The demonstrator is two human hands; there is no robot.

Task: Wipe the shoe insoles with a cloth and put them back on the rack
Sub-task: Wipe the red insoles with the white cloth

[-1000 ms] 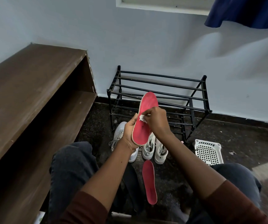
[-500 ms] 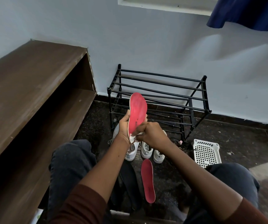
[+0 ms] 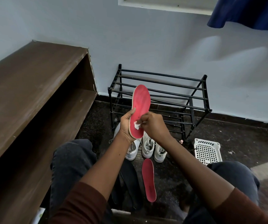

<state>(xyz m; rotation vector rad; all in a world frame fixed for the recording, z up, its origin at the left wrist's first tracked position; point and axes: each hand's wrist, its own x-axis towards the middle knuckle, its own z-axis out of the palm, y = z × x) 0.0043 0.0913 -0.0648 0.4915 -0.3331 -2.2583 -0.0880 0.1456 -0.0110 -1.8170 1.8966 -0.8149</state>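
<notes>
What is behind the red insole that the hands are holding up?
Behind the held insole are the bars of the black rack. Lower down, white shoes stand on the floor. The insole hides parts of the bars and shoes.

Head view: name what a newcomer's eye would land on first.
The red insole, held upright at centre by the left hand, stands out first, with the right hand pressing a small white cloth against its lower half. A second red insole lies on the dark floor between the person's knees, below three white shoes. Behind them the black rack stands against the wall.
</notes>
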